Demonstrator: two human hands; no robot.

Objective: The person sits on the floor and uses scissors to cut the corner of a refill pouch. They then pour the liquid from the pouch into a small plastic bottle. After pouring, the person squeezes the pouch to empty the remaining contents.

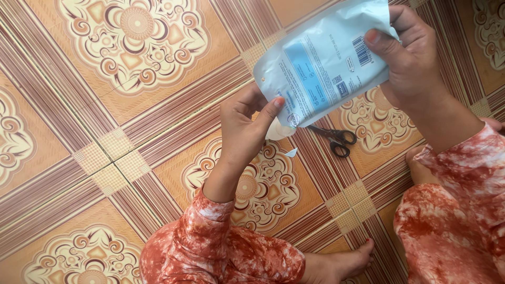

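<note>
A white and blue pouch [323, 66] is being held up in the air above a patterned tile floor [105, 158], tilted, with its printed side facing the camera. The left hand [244, 129] is pinching the pouch's lower corner, thumb and fingers closed on it. The right hand [410, 60] is gripping the upper end, thumb pressed across the print. Black scissors [336, 139] are lying on the floor just below the pouch, untouched, and a small white scrap [291, 153] is lying near them. Red and white mottled sleeves are covering both arms, and a bare foot [342, 263] is resting on the tiles.
</note>
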